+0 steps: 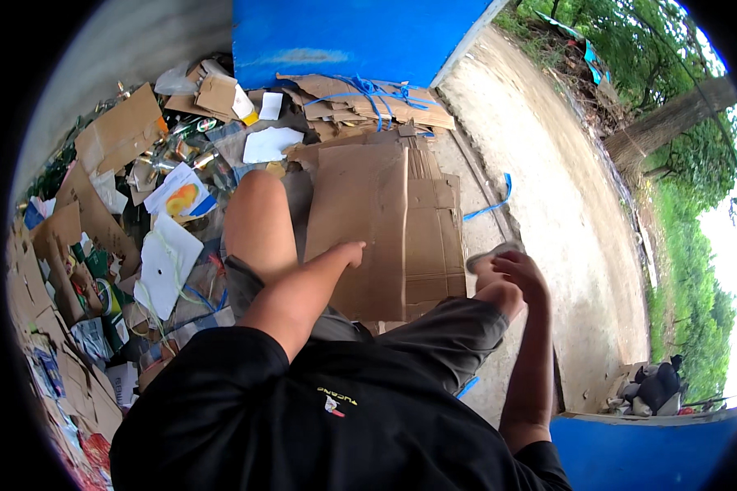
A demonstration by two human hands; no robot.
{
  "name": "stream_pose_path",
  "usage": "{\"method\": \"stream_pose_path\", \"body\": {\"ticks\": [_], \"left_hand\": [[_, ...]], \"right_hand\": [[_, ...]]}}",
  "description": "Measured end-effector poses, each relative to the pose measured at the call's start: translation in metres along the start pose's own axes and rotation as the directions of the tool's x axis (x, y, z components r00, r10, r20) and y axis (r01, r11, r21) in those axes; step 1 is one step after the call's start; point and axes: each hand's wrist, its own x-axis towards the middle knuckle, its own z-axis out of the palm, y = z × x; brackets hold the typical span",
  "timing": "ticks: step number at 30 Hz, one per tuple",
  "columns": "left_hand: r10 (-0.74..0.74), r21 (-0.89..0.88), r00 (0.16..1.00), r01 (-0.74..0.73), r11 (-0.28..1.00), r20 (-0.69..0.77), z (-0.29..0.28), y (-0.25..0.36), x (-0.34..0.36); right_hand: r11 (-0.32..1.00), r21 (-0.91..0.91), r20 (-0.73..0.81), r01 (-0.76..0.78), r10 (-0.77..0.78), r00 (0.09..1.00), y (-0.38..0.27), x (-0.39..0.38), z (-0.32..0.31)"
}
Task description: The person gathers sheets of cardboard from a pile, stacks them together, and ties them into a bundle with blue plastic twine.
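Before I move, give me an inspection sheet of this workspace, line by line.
Surface: pale concrete floor, visible right of the cardboard stack.
Job's things: flattened cardboard stack, central; another cardboard bundle beyond it, blue strapping across it.
Clutter: loose cardboard and a white sheet among mixed scrap, left.
Hands: left hand over the stack, contact unclear; right hand near the right knee, grip unclear.
Cables: nothing seen.
Surroundings: blue panel ahead; trees, right.

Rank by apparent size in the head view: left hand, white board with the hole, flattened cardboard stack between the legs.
Largest to smallest:
1. Flattened cardboard stack
2. White board
3. Left hand
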Motion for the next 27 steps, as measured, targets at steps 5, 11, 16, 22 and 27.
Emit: {"method": "stream_pose_path", "body": {"ticks": [5,11,16,22,27], "left_hand": [[-0.080,0.042,0.996,0.082,0.996,-0.051,0.055,0.015,0.005],[0.017,-0.039,0.996,-0.021,0.999,-0.092,0.024,-0.006,-0.001],[-0.094,-0.274,0.947,0.006,0.962,-0.308,0.023,0.017,0.015],[-0.311,-0.344,0.879,0.184,0.921,-0.362,0.021,0.024,0.047],[-0.396,-0.796,0.908,0.139,0.589,-0.134,0.014,-0.058,0.079]], "right_hand": [[0.968,0.239,-0.023,-0.072,0.080,0.997,0.058,0.106,0.071],[0.993,-0.079,0.089,0.086,-0.079,0.993,0.128,0.141,0.215],[0.995,-0.095,-0.070,-0.008,0.001,0.998,0.123,0.147,0.169],[0.999,-0.006,-0.305,-0.046,0.042,0.951,0.101,0.145,0.121],[0.996,-0.079,-0.507,-0.041,-0.005,0.862,0.117,0.156,0.123]]}}
